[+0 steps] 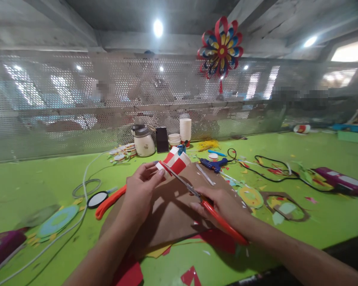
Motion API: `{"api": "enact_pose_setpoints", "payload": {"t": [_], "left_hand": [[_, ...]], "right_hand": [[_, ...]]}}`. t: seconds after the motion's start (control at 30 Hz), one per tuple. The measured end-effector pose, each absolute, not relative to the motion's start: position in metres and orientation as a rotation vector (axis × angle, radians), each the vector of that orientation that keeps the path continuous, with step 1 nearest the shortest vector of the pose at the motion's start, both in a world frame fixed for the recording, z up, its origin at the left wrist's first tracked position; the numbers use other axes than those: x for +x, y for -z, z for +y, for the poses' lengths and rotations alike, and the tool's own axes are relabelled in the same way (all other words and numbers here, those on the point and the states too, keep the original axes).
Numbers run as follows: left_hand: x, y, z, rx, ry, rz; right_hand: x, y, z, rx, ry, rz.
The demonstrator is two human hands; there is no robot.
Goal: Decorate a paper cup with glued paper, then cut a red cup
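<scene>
Between the thumb and fingers of my left hand is a red-and-white paper cup, its wall cut into strips that spread apart. My right hand grips red-handled scissors, whose blades point up and left and meet the cup near my left fingertips. Both hands are above a brown cardboard sheet. An orange handle lies beside my left wrist, partly hidden by it. The blades' exact opening is hard to make out.
A blue glue gun with a black cord lies right of the cardboard. Behind stand a white jug, a phone and stacked paper cups. Paper scraps are scattered about. A paper flower rises at the perforated screen.
</scene>
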State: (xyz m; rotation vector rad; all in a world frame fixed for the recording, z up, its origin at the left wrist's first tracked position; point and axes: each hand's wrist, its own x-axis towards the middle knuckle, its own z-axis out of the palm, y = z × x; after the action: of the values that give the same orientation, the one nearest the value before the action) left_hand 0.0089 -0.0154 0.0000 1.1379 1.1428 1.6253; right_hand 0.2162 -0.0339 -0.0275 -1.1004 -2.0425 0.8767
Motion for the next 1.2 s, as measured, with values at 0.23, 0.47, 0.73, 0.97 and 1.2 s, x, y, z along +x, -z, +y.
{"api": "enact_pose_setpoints", "payload": {"t": [0.23, 0.47, 0.73, 0.97, 1.2], "left_hand": [[0.01, -0.0003, -0.0156, 1.139, -1.666, 1.143], [0.0138, -0.004, -0.0194, 1.15, -1.69, 1.174], [0.013, -0.0015, -0.0184, 1.206, -1.671, 1.261], [0.0128, -0.0008, -0.0171, 1.149, -1.66, 1.194], [0.0056, -0.0041, -0.0139, 0.956, -1.647, 0.928]], "right_hand": [[0.2164, 0.0237, -0.0357, -1.093, -0.832, -2.077], [0.2161, 0.0283, -0.0341, -1.102, -0.718, -2.101], [0.2143, 0.0259, -0.0364, -1.09, -0.708, -2.108], [0.2151, 0.0236, -0.0384, -1.099, -0.701, -2.09], [0.2163, 0.0271, -0.0349, -1.142, -0.609, -2.117]]}}
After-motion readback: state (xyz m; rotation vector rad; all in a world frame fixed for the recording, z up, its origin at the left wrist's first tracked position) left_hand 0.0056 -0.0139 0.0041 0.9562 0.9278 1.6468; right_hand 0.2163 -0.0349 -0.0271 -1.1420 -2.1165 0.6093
